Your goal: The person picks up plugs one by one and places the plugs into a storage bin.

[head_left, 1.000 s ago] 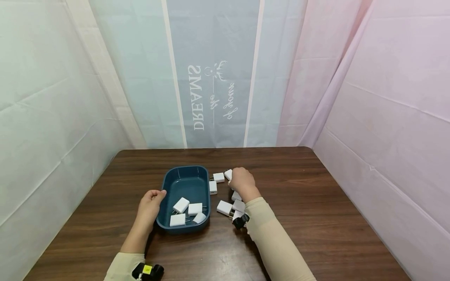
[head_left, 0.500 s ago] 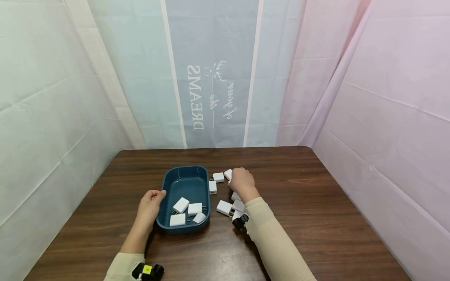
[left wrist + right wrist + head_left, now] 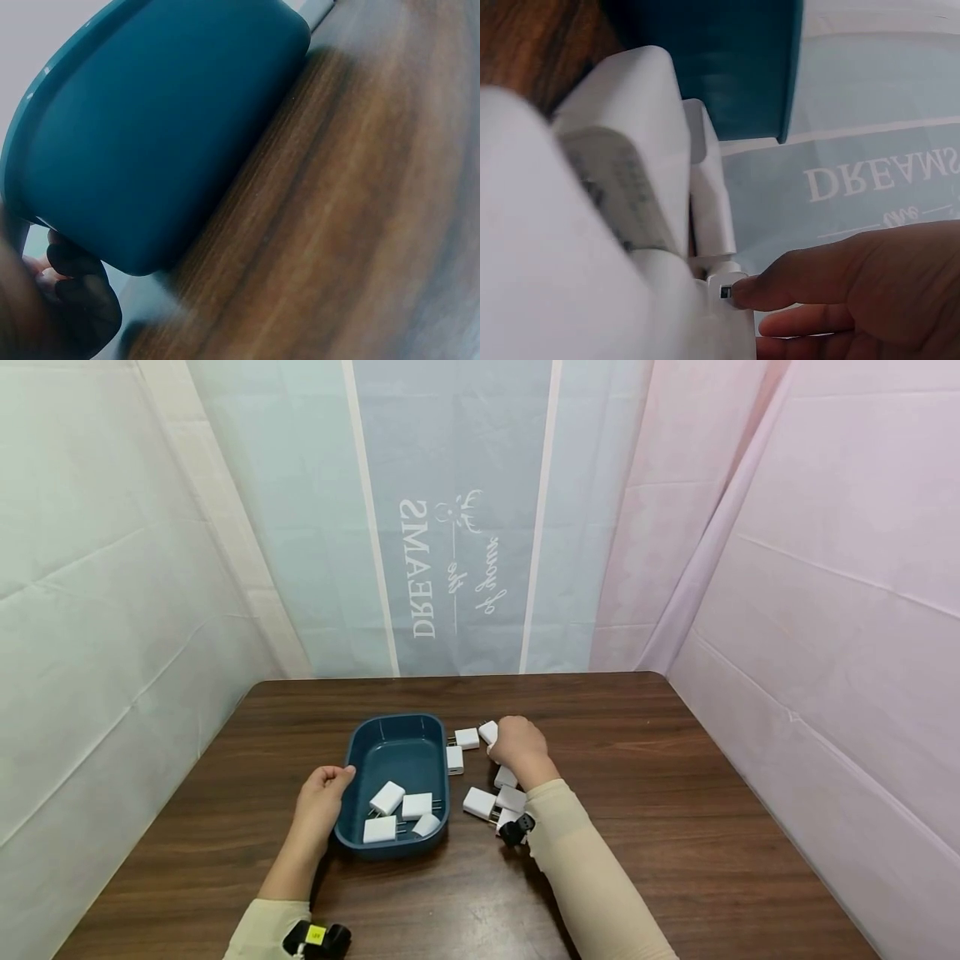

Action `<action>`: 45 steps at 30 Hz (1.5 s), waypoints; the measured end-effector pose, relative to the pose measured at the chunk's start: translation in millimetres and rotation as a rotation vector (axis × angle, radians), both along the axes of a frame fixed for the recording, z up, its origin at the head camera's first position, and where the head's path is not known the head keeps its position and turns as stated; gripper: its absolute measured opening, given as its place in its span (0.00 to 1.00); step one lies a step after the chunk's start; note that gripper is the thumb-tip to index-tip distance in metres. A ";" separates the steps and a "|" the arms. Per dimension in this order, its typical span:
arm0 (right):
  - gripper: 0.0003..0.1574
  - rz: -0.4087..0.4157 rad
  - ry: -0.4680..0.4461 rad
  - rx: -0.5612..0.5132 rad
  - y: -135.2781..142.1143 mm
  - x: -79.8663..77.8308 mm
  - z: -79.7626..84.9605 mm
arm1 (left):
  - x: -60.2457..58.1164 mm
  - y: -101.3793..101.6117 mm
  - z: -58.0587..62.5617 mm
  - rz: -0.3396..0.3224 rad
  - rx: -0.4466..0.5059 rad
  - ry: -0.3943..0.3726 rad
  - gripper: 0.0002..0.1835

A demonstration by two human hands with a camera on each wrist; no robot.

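My left hand [image 3: 318,797] holds the left rim of a dark blue plastic tub [image 3: 401,756], its thumb over the rim and its fingers curled below, as the left wrist view shows. Several white plug chargers [image 3: 380,830] lie in the tub's near end, some with prongs showing. To the tub's right, my right hand [image 3: 520,747] pinches a white USB charger [image 3: 731,322] among other chargers on the table. In the right wrist view the thumb [image 3: 761,291] presses beside its USB port; the far side is hidden behind the fingers.
More white chargers lie between the tub and the right arm: one beside the tub wall [image 3: 454,760], one further back [image 3: 467,739], and a cluster [image 3: 478,803] near the right wrist camera. Printed curtains [image 3: 465,568] rise behind the wooden table [image 3: 637,827].
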State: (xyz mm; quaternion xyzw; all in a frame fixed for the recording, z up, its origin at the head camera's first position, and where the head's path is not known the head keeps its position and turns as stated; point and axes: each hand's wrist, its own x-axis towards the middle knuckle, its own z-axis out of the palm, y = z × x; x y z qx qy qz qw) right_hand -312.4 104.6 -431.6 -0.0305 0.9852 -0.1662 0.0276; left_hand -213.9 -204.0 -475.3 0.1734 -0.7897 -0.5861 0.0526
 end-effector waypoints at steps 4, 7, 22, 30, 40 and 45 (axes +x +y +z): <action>0.14 0.002 0.001 -0.014 2.5 -0.3 4.5 | -0.3 0.6 0.0 0.002 0.001 0.005 0.21; 0.15 0.004 0.007 -0.020 3.5 0.9 8.5 | -0.1 1.1 0.2 -0.002 0.002 0.001 0.21; 0.10 0.049 0.069 -0.044 0.4 12.1 27.9 | -0.3 0.9 -1.6 0.010 0.005 0.009 0.18; 0.19 0.058 0.095 -0.024 -3.0 14.2 33.5 | -0.7 1.6 -0.9 0.015 0.002 0.015 0.18; 0.30 0.150 0.195 -0.051 -8.0 19.9 41.9 | 0.4 1.2 -0.6 0.013 0.001 0.015 0.19; 0.31 0.209 0.241 -0.067 -10.4 20.8 46.8 | 0.4 0.8 -0.3 0.010 0.002 0.017 0.19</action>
